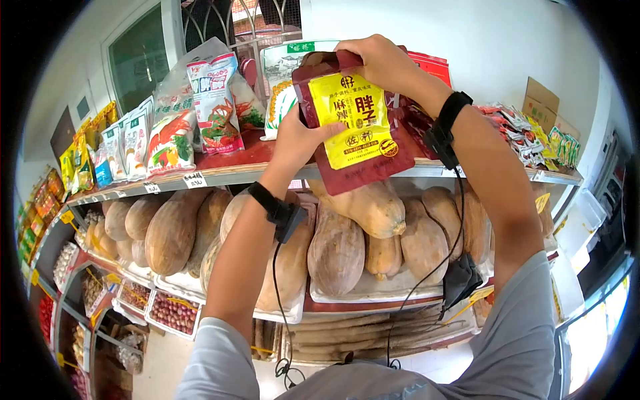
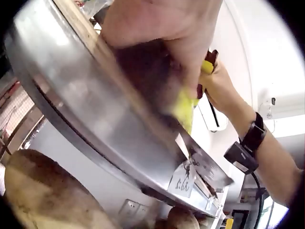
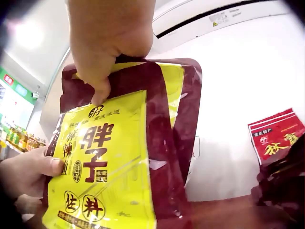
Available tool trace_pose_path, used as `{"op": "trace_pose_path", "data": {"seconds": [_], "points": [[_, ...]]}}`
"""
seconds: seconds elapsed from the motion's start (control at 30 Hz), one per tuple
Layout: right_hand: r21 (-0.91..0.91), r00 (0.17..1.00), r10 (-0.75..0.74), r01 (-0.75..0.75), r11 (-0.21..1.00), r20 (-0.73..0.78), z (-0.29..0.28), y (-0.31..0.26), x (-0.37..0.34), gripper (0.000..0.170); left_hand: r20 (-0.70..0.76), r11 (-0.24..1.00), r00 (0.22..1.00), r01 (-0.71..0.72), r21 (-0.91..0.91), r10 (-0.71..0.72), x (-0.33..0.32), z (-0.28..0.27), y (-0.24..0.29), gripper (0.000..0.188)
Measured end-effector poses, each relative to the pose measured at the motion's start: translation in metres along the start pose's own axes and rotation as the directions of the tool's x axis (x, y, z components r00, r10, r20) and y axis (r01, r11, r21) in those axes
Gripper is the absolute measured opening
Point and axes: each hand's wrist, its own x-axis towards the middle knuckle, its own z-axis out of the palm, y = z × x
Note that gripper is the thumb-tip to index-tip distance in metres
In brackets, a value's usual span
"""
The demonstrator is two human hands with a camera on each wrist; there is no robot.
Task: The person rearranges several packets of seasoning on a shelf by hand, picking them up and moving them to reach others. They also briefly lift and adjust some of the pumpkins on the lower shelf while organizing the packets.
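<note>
Plainly, the right hand's [image 1: 379, 61] fingers pinch the top of the overlapping maroon-and-yellow plastic packets [image 1: 360, 123] and the left hand's [image 1: 299, 143] their left edge, at the red-topped metal-edged shelf's [image 1: 255, 153] near side. Uneven pinching could let the rear packet slip towards the long tan pumpkins [image 1: 337, 257].

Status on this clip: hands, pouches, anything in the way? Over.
Right hand pinches the top of the maroon-and-yellow pouches; left hand grips their side. Pouches tilted, one behind another. Black wrist cables hang clear of them.
</note>
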Motion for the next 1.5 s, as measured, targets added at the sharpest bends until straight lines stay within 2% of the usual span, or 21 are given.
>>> {"op": "trace_pose_path", "data": {"seconds": [0.1,0.17,0.23,0.27,0.3,0.33,0.37,0.43,0.5,0.53,0.57,0.63,0.77,0.83,0.87,0.97,1.03,1.17,1.3,1.37,1.5], "points": [[0.024,0.99,0.131,-0.133,0.991,0.047,-0.003,0.004,-0.001,0.036,-0.075,0.996,0.996,-0.035,0.076,0.041,0.006,0.004,-0.008,0.044],[-0.226,0.941,-0.021,-0.059,0.972,-0.337,-0.002,0.007,-0.006,0.05,-0.105,0.992,0.992,-0.065,0.104,0.076,0.006,0.007,-0.012,0.043],[-0.321,0.721,0.002,-0.311,0.895,-0.693,0.008,0.025,-0.013,0.078,-0.144,0.987,0.988,-0.034,0.159,0.057,0.006,0.007,-0.014,0.038],[0.096,0.677,0.394,-0.433,0.896,-0.622,0.013,0.033,-0.022,0.078,-0.156,0.991,0.986,-0.037,0.128,0.057,0.005,0.007,-0.018,0.038],[0.473,0.587,0.709,-0.532,0.702,-0.391,0.024,0.042,-0.032,0.078,-0.15,0.991,0.987,-0.039,0.128,0.058,0.005,0.007,-0.018,0.038],[0.786,0.455,0.884,-0.507,0.352,-0.103,0.035,0.027,-0.04,0.074,-0.159,0.991,0.987,-0.015,0.132,0.036,0.005,0.007,-0.016,0.038],[0.881,0.593,0.784,-0.453,0.137,0.183,0.033,0.017,-0.054,0.076,-0.171,0.991,0.985,0.009,0.135,0.014,0.005,0.008,-0.015,0.038],[0.931,0.705,0.624,-0.349,-0.106,0.335,0.039,0.001,-0.064,0.077,-0.158,0.999,0.987,0.019,0.041,-0.012,0.003,0.008,-0.012,0.039],[0.903,0.754,0.643,-0.361,0.234,0.136,0.045,-0.006,-0.068,0.086,-0.151,0.998,0.988,0.027,-0.05,-0.034,0.004,0.008,-0.01,0.04],[0.77,0.794,0.607,-0.376,0.516,-0.019,0.054,-0.005,-0.067,0.09,-0.146,0.997,0.989,-0.001,-0.08,-0.011,0.005,0.008,-0.014,0.039],[0.674,0.853,0.495,-0.269,0.688,-0.165,0.06,-0.005,-0.068,0.094,-0.142,0.994,0.99,-0.028,-0.11,0.012,0.004,0.009,-0.019,0.039],[0.75,0.824,0.55,-0.279,0.6,-0.134,0.065,0.002,-0.059,0.093,-0.221,0.984,0.959,-0.175,0.024,0.176,0.006,0.016,-0.015,0.032],[0.764,0.797,0.548,-0.184,0.619,-0.252,0.049,-0.002,-0.032,0.088,-0.314,0.98,0.932,-0.198,-0.02,0.182,0.029,0.007,0.006,0.029],[0.87,0.758,0.642,-0.233,0.434,-0.117,0.043,-0.002,-0.028,0.086,-0.356,0.972,0.918,-0.217,-0.088,0.173,0.032,0.008,0.01,0.028],[0.949,0.798,0.598,-0.123,0.29,-0.079,0.051,0.007,-0.031,0.092,-0.376,0.962,0.916,-0.213,-0.169,0.137,0.031,0.01,0.011,0.027],[0.883,0.868,0.493,-0.281,0.377,0.066,0.071,0.025,-0.04,0.099,-0.402,0.955,0.907,-0.218,-0.199,0.123,0.034,0.007,0.002,0.028],[0.799,0.783,0.619,-0.328,0.504,-0.069,0.076,0.014,-0.048,0.095,-0.355,0.962,0.935,-0.075,-0.262,-0.023,0.035,0.005,0.003,0.032],[0.837,0.744,0.655,-0.269,0.477,-0.134,0.074,0.013,-0.05,0.093,-0.241,0.945,0.969,-0.031,-0.326,-0.051,0.046,-0.002,0.007,0.037],[0.935,0.792,0.599,-0.289,0.204,0.114,0.085,0.024,-0.066,0.096,-0.155,0.992,0.981,-0.124,-0.035,0.117,0.048,-0.009,-0.005,0.04],[0.913,0.751,0.632,-0.373,0.166,0.192,0.097,0.03,-0.071,0.099,-0.07,0.983,0.992,0.094,-0.16,-0.106,0.045,-0.009,-0.015,0.039],[0.919,0.79,0.605,-0.304,0.252,0.096,0.091,0.025,-0.067,0.102,-0.082,0.982,0.995,0.043,-0.186,-0.059,0.036,-0.006,-0.001,0.031]]}}
